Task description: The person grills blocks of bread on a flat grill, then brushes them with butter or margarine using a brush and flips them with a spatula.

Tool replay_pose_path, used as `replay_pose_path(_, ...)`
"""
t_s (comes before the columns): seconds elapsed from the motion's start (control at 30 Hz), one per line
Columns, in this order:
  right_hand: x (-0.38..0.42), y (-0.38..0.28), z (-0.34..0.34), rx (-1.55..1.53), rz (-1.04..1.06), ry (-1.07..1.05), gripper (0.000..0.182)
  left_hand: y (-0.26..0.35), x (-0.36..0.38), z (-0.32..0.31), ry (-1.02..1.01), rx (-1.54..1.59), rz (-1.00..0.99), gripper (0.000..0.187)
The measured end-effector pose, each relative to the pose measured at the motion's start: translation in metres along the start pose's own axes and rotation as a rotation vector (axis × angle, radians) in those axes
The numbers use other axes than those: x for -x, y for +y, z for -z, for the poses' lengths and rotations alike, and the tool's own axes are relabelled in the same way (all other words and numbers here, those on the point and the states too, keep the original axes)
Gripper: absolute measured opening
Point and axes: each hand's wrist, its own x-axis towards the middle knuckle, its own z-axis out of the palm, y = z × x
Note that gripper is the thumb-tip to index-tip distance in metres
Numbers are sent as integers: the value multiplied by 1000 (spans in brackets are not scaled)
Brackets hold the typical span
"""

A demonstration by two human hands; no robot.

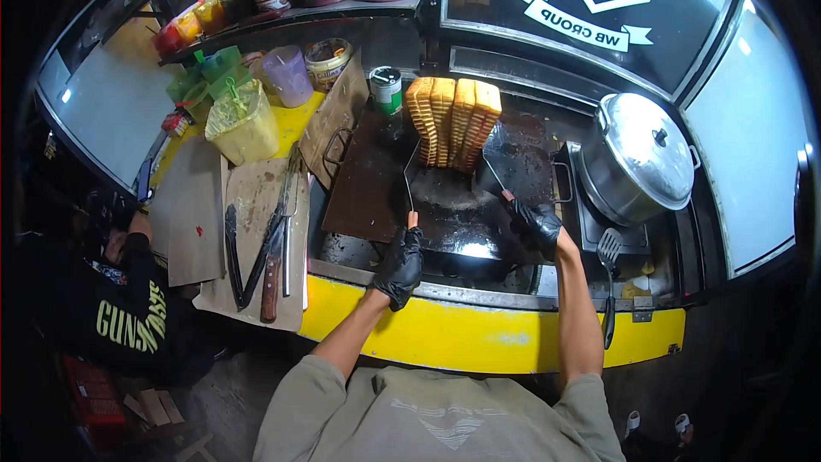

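Note:
My left hand (398,269), in a black glove, is closed around the handle of a metal spatula (410,192). A second metal spatula (494,175) is gripped in my gloved right hand (540,229). Between the two blades stand tall blocks of sliced, browned bread (453,124), side by side, near the back of the dark griddle (368,175). The blades reach the lower sides of the bread; how far they go beneath it is hidden. The griddle's front part looks shiny and wet.
At right, a large lidded pot (646,154) sits on a burner, with a slotted turner (609,257) before it. Tongs (248,261) and a wooden-handled knife (271,282) lie on cardboard at left. Behind are a green can (386,92) and tubs. Another person's sleeve (137,308) shows far left.

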Motion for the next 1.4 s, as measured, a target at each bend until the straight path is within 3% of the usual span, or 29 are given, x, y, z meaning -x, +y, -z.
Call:
replay_pose_path(0.07, -2, -2, -1, 43, -29, 23, 41, -18, -15, 4, 164, -275, -353, 47)
replay_pose_path(0.17, 2, 5, 0, 70, -67, 55, 41, -19, -19, 8, 225, -138, -383, 52)
replay_pose_path(0.2, 0, 17, 2, -49, 33, 38, 45, -19, -20, 12, 222, -136, -388, 52)
replay_pose_path(0.23, -1, 24, 4, -169, 134, 20, 48, -19, -19, 21, 152, -18, -310, 49)
replay_pose_path(0.33, 11, 6, 6, -165, 5, 143, 44, -3, -16, 51, -75, 292, -64, 61)
replay_pose_path(0.4, 23, -13, 0, -161, -129, 326, 42, 30, -9, 48, -33, 281, -94, 60)
replay_pose_path(0.5, 34, -27, -5, -262, -4, 300, 44, 31, -40, 54, 21, 295, -235, 58)
replay_pose_path(0.57, 41, -37, -12, -194, -50, 317, 44, 58, -22, 48, -1, 264, -95, 57)
replay_pose_path(0.6, 48, -45, -20, -198, -17, 243, 44, 45, -34, 51, -72, 231, -312, 56)
replay_pose_path(0.73, 49, -45, -30, -188, 24, 174, 45, 57, -11, 46, -128, 248, -207, 55)
replay_pose_path(0.9, 58, -46, -30, -150, 36, 129, 45, 47, 3, 49, -50, 292, 27, 37)
replay_pose_path(1.0, 70, -35, -35, -132, 0, 164, 41, 44, 21, 36, 71, 348, -24, 25)
replay_pose_path(1.1, 88, -18, -41, -169, -6, 173, 40, 44, 52, 38, 16, 322, -12, 25)
replay_pose_path(1.23, 114, 19, -64, -278, 16, 128, 36, 21, 92, 24, 208, 319, 61, 28)
replay_pose_path(1.3, 126, 41, -84, -293, -101, 255, 36, -33, 110, 26, 214, 46, -111, 29)
replay_pose_path(1.33, 131, 49, -92, -350, -178, 271, 33, -6, 128, 17, 125, 379, 52, 31)
replay_pose_path(1.4, 140, 66, -110, -389, -67, 246, 33, -25, 139, -2, 220, 411, 2, 43)
